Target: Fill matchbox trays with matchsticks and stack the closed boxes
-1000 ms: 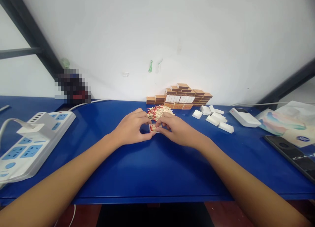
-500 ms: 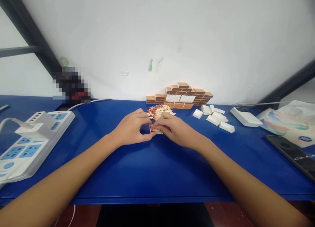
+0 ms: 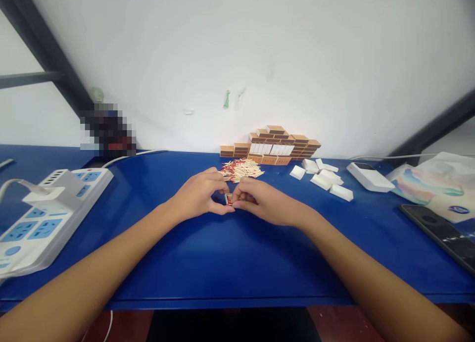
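Note:
A small white matchbox tray (image 3: 226, 199) with red-headed matches (image 3: 229, 200) in it sits between my hands, mostly covered by fingers. My left hand (image 3: 200, 193) grips its left end between thumb and fingers. My right hand (image 3: 264, 202) is closed at the right side, thumb and fingertips on the tray; whether they also pinch matches is hidden. Just behind my hands lies a loose heap of matches (image 3: 243, 170), most red heads pointing left.
Matchboxes (image 3: 306, 146) are stacked against the wall, several white tray inners (image 3: 322, 181) lie to their right. Further right are a white device (image 3: 371, 177), a tissue pack (image 3: 432, 188) and a phone (image 3: 441, 235). A power strip (image 3: 55, 218) lies at left on the blue table (image 3: 222, 263).
My right hand has shifted slightly down, its fingertips moving from over the matches to the tray's right side. Its thumb now nearly meets my left thumb. The match heap shows more fully.

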The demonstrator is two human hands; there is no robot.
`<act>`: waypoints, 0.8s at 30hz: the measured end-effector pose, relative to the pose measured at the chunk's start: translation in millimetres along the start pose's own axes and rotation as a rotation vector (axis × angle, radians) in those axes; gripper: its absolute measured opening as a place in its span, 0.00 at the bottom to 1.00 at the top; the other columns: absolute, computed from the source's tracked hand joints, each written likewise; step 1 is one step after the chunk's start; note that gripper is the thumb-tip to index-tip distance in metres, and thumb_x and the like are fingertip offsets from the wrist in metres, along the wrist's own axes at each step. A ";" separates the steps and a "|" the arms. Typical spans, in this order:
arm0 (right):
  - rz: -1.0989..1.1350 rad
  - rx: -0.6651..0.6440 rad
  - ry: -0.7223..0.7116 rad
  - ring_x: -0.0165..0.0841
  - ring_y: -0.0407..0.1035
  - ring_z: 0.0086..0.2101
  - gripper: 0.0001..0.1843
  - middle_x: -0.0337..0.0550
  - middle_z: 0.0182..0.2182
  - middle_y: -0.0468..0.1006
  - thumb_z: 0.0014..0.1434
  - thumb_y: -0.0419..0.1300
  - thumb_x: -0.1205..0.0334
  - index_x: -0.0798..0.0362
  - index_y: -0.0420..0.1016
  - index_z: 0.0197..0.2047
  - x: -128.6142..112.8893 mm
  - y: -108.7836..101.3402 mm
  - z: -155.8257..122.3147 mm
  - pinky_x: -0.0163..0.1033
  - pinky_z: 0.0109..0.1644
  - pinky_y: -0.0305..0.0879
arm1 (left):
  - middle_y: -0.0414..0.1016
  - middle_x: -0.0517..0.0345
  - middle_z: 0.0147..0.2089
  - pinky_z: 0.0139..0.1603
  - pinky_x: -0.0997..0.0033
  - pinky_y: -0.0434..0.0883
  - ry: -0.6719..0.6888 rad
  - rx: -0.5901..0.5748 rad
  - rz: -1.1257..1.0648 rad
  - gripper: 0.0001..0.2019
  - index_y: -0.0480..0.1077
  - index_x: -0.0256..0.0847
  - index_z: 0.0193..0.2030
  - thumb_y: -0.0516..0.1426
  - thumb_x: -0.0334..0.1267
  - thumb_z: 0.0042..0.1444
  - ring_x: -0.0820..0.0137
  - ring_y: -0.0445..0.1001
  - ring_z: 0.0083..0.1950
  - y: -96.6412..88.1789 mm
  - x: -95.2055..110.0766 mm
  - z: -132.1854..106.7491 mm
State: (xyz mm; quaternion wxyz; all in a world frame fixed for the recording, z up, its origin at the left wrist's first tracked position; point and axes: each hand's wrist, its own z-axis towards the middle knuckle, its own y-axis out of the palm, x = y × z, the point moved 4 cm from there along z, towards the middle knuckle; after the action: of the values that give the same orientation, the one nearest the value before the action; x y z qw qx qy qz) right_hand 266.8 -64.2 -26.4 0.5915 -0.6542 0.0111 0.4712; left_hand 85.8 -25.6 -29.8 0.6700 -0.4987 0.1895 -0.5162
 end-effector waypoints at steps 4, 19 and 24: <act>0.012 -0.016 0.007 0.33 0.66 0.36 0.05 0.40 0.35 0.75 0.71 0.59 0.63 0.51 0.75 0.42 -1.5 2.0 -0.3 0.39 0.41 0.62 | 0.76 0.59 0.35 0.40 0.67 0.66 0.022 0.005 -0.001 0.14 0.75 0.41 0.34 0.72 0.45 0.53 0.65 0.69 0.41 1.0 0.4 -0.3; -0.137 0.115 0.006 0.33 0.65 0.36 0.06 0.42 0.39 0.73 0.73 0.54 0.62 0.51 0.70 0.42 2.0 -6.7 -2.6 0.39 0.40 0.61 | 0.77 0.58 0.35 0.42 0.66 0.68 0.013 0.014 0.001 0.14 0.76 0.40 0.34 0.71 0.47 0.54 0.65 0.69 0.41 0.1 5.4 -0.1; -0.181 0.105 -0.026 0.33 0.66 0.38 0.06 0.42 0.40 0.73 0.72 0.57 0.63 0.51 0.74 0.42 3.2 -8.7 -2.0 0.39 0.41 0.61 | 0.77 0.58 0.36 0.42 0.66 0.68 -0.005 0.037 0.001 0.13 0.76 0.41 0.35 0.71 0.47 0.55 0.65 0.70 0.42 -1.5 5.3 -0.4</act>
State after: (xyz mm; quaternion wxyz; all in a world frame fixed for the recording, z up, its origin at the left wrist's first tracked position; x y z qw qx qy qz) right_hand 274.7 -61.3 -22.1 0.6654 -0.6142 -0.0312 0.4231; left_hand 86.8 -30.4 -27.2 0.6799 -0.4874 0.1786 -0.5179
